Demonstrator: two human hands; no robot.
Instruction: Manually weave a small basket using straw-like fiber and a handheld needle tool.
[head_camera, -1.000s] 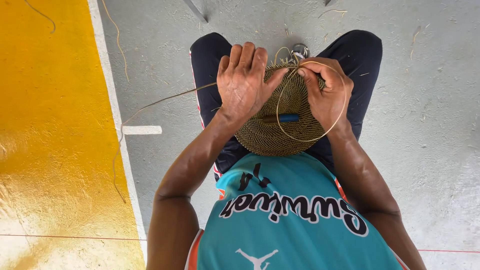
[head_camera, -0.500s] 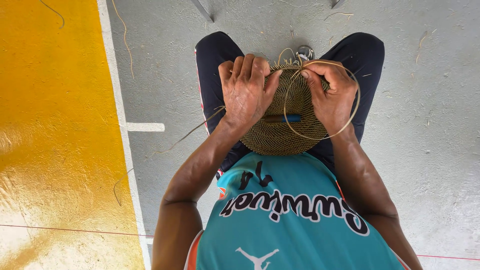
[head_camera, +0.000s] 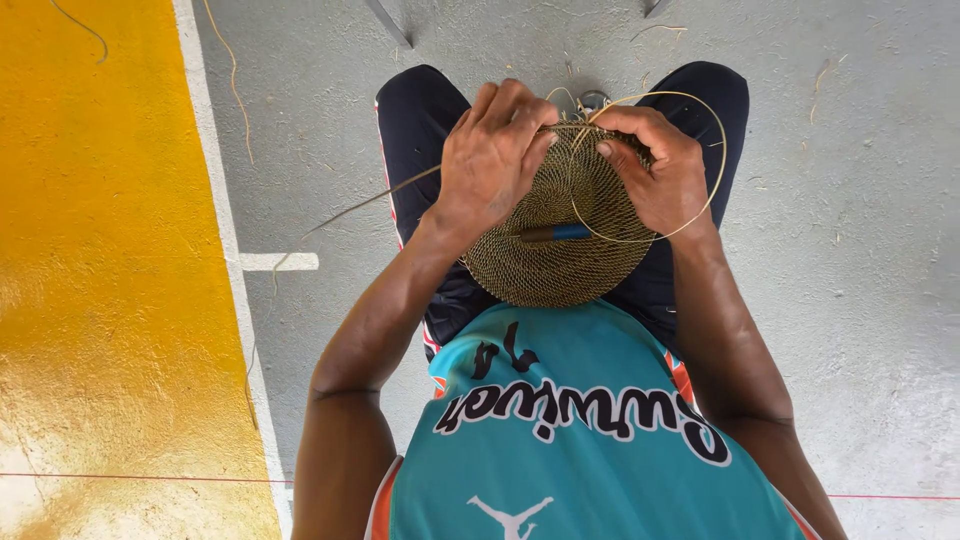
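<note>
Woven basket (head_camera: 560, 265) sat on the person's lap, its top edge hidden under both hands. Left hand (head_camera: 492, 155) pressed curled fingers on the rim; right hand (head_camera: 655, 170) pinched a thin reed strand (head_camera: 715, 180). A blue-ended tool (head_camera: 553, 233) lay on the weave.

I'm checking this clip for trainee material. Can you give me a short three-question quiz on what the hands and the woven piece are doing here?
1. True or false: both hands grip the far edge of the round woven disc.
2. Which lies on the disc? A) a small stick with a blue end B) a pair of scissors C) a spoon
3. Fill in: a thin strand curves in a loop around the ______ hand.

Key
1. True: the left hand and right hand both pinch the far edge.
2. A
3. right
</note>
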